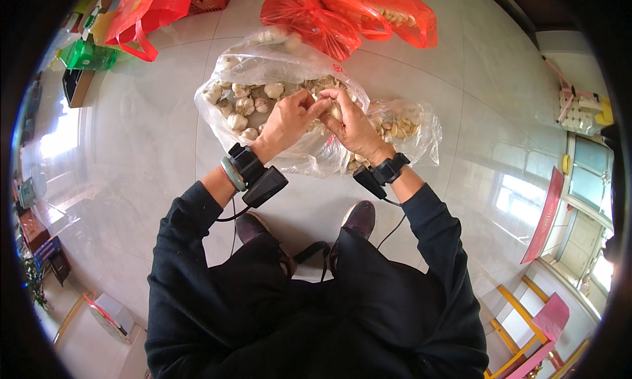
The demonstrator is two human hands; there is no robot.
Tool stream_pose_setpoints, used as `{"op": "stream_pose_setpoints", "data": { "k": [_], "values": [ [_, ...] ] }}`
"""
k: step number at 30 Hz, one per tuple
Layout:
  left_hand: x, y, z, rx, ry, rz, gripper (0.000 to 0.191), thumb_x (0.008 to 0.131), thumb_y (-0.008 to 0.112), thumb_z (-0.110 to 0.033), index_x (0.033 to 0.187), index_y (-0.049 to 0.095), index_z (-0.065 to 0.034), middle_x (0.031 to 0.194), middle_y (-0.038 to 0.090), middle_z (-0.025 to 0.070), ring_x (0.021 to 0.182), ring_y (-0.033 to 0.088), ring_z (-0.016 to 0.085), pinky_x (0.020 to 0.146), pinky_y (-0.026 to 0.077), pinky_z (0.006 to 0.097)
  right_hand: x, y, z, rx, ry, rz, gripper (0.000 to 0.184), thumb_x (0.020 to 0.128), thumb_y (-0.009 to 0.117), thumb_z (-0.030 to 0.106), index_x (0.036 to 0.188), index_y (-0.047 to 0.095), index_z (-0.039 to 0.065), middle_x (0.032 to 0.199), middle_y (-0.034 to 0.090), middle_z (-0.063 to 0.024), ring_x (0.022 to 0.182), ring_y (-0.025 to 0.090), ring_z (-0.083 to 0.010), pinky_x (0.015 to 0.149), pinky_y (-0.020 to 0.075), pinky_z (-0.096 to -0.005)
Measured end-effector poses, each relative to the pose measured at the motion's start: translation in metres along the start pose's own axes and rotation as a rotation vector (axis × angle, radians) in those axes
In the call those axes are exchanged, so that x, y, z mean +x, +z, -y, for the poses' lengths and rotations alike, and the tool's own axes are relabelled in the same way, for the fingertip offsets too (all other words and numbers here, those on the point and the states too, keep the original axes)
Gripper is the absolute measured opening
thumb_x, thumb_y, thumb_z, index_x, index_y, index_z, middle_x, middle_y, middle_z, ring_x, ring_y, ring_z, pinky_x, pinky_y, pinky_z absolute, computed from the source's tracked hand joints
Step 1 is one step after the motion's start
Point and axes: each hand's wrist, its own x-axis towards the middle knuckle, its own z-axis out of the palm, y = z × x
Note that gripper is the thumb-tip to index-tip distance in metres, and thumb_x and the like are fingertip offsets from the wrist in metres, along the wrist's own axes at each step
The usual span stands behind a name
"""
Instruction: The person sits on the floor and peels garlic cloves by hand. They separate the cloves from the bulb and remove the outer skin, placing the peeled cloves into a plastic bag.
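Observation:
My right hand (349,124) grips a pale garlic bulb (335,111), which it partly hides. The fingertips of my left hand (291,117) are pinched at the bulb's left side, close to the right hand's fingers; whether they hold a bit of skin cannot be told. Beneath both hands a clear plastic bag (306,161) lies spread on the floor. Several whole garlic bulbs (245,106) fill its left part, and loose papery skins (321,84) lie in its right part. A smaller clear bag (428,132) to the right holds separated garlic cloves (401,128).
Red plastic bags (345,16) lie beyond the garlic, one with pale pieces inside. A red carrier bag (148,18) and a green plastic container (88,56) stand at the upper left. My shoes (359,219) rest on the tiled floor (143,112) below the bags.

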Motion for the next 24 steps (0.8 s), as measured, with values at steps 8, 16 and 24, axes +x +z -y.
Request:
{"op": "stream_pose_setpoints", "data": {
  "k": [8,16,24],
  "values": [
    [0.001,0.012,0.003,-0.375,-0.191,0.140,0.048,0.102,0.042,-0.041,0.092,0.062,0.0014,0.071,0.057,-0.0046,0.063,0.049,0.006,0.055,0.042,0.0255,0.004,0.001,0.009,0.041,-0.076,-0.096,0.031,0.090,0.053,0.017,0.116,0.046,0.000,0.109,0.057,-0.0207,0.100,0.058,-0.0358,0.087,0.0470,-0.0394],
    [-0.004,0.011,-0.004,0.013,-0.066,0.029,0.050,0.098,0.045,-0.041,0.087,0.064,0.0034,0.073,0.063,0.0218,0.069,0.062,0.038,0.065,0.048,0.0442,-0.002,0.012,0.006,0.017,-0.125,-0.218,0.032,0.093,0.052,0.023,0.114,0.048,-0.001,0.109,0.056,-0.0199,0.099,0.058,-0.0350,0.089,0.0458,-0.0394],
    [-0.008,0.019,-0.009,-0.483,-0.126,0.055,0.048,0.102,0.037,-0.045,0.075,0.051,-0.0071,0.060,0.038,-0.0058,0.053,0.031,0.006,0.048,0.027,0.0257,0.000,0.019,0.006,-0.030,-0.173,-0.295,0.030,0.094,0.053,0.021,0.114,0.049,-0.001,0.111,0.055,-0.0207,0.103,0.055,-0.0357,0.091,0.0442,-0.0396]
  ]
}}
